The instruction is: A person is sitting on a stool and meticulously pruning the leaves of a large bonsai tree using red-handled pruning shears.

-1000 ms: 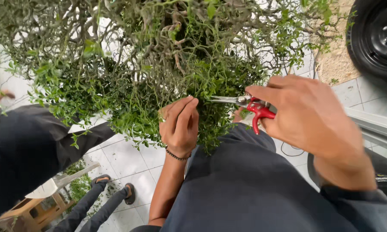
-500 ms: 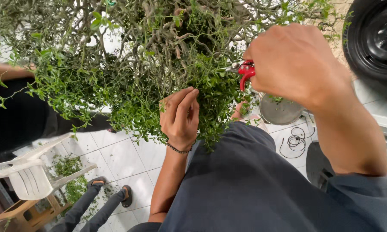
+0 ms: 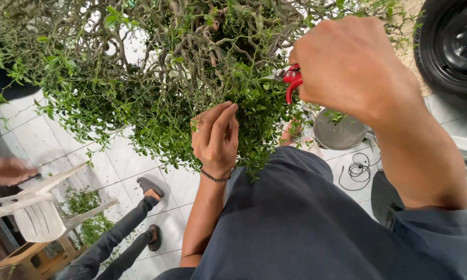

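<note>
The right hand (image 3: pixel 352 67) is closed around red-handled shears (image 3: pixel 290 83), whose blades point left into the twisted branches of a small-leaved shrub (image 3: pixel 156 93). The left hand (image 3: pixel 215 137) sits lower, its fingers (image 3: pixel 224 120) pinched together on a clump of foliage just below the blades. The shrub fills the top of the view, hanging over white floor tiles (image 3: pixel 114 166).

The left fingertips lie near the blades, so a cut made blind through the dense leaves could nick them. The thick right hand hides the blade tips, so a wanted twig might get cut instead. Another person's legs (image 3: pixel 124 228) and a white chair (image 3: pixel 36 207) stand well below.
</note>
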